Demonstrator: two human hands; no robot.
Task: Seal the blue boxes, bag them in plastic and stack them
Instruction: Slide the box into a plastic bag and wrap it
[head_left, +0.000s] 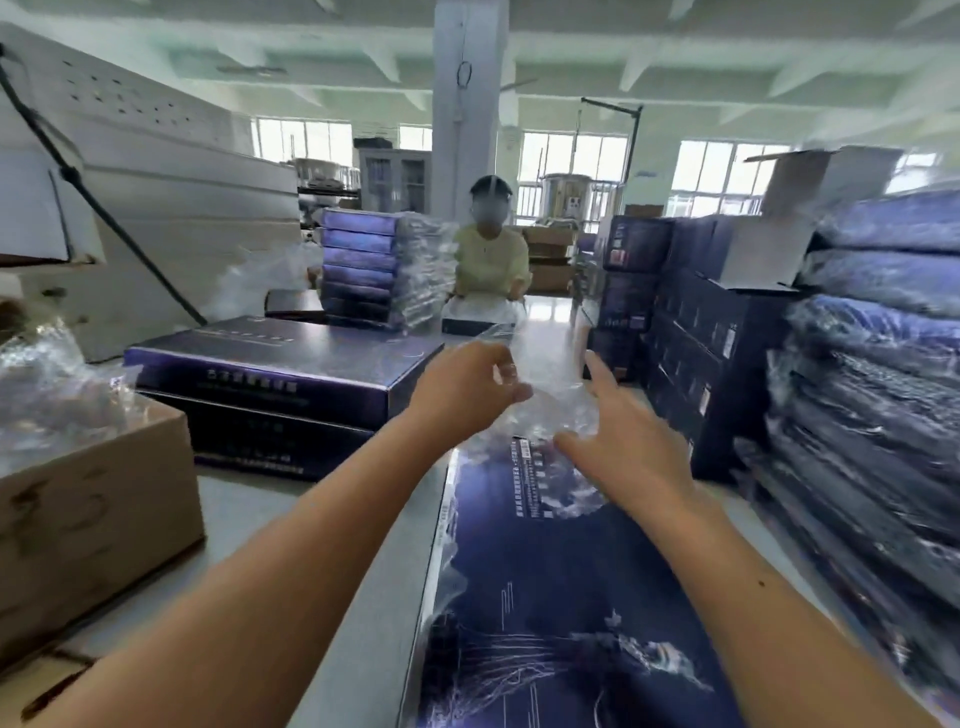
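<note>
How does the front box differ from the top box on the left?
Front box sits in a plastic bag; left top box is bare. Front box lies on the table; left top box rests on a second box. Both are dark blue and closed.

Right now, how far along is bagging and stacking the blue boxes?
Done: bagged stacks at right and opposite. In hand: left hand pinches the plastic bag over the near blue box; right hand rests open on it. Left: two boxes at left look bare.
</note>
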